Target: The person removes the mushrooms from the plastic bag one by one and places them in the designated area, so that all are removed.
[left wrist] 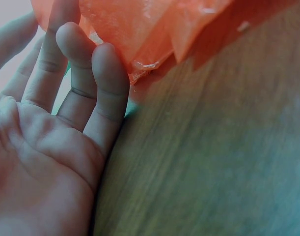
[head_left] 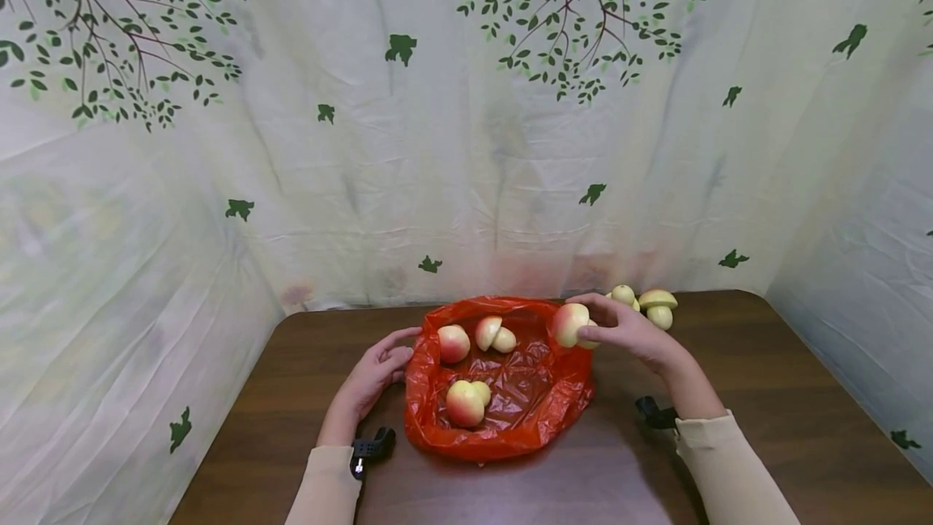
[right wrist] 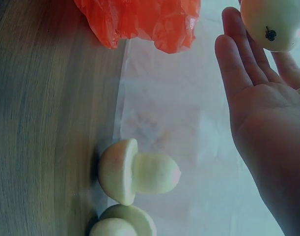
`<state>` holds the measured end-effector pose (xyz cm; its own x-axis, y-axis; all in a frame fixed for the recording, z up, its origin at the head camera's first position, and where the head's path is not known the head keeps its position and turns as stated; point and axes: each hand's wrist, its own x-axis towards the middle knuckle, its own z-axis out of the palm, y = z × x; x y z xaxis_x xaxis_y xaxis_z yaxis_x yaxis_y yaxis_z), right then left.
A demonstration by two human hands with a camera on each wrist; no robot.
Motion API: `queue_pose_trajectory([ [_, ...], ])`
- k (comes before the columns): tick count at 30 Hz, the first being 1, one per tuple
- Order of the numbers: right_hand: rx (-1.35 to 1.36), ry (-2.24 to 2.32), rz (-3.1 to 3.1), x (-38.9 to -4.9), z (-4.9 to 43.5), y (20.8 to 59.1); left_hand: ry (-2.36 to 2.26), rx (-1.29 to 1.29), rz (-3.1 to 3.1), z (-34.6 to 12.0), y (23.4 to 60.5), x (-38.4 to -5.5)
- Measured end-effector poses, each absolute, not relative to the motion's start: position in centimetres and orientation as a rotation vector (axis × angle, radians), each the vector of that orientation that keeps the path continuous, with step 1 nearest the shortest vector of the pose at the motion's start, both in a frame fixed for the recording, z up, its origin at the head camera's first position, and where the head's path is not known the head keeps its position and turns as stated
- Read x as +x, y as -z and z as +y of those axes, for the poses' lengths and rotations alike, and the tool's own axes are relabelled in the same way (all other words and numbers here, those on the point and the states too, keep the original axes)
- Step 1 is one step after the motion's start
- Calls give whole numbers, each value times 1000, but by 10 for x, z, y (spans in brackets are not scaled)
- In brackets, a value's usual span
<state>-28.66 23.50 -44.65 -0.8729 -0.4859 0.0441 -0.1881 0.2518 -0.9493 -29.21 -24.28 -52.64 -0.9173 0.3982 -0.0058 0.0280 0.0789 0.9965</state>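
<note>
A red plastic bag (head_left: 481, 446) sits wide-mouthed on the table. Inside it lie three mushroom-shaped toys with red-and-yellow caps: one at the left wall (head_left: 454, 344), one at the back (head_left: 487, 332), one near the front (head_left: 465, 405). My right hand (head_left: 632, 335) holds another toy mushroom (head_left: 569, 324) between thumb and fingers over the bag's right rim. A dark spot marks that toy mushroom (right wrist: 277, 24) in the right wrist view. At the bag's left side, my left hand (head_left: 373, 375) touches the plastic with loosely bent fingers (left wrist: 110, 73).
Behind my right hand, toy mushrooms (head_left: 659, 300) lie near the back edge of the brown wooden table (head_left: 743, 379). A pale curtain (head_left: 452, 144) printed with leaves hangs directly behind the table and along both sides.
</note>
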Motion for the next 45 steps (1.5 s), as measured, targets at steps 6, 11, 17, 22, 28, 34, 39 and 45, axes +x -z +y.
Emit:
queue_pose_trajectory([
  [6, -602, 1656, 2307, -287, 238, 446, -1914, 430, 2084, -243, 527, -293],
  [11, -583, 1659, 2329, -287, 240, 445, -1908, 432, 2087, -243, 527, -293],
  [17, -567, 1656, 2335, -287, 242, 445, -1908, 432, 2089, -243, 527, -294],
  [22, -552, 1668, 2326, -287, 244, 443, -1908, 417, 2091, -243, 528, -295],
  [28, -526, 1695, 2318, -287, 250, 443, -1905, 416, 2094, -243, 527, -294],
  [34, -496, 1713, 2351, -288, 259, 443, -1901, 415, 2097, -243, 527, -294],
  [39, -463, 1711, 2429, -287, 271, 441, -1904, 422, 2095, -244, 528, -295],
  [45, -434, 1738, 2470, -285, 284, 436, -1914, 427, 2088, -243, 528, -295],
])
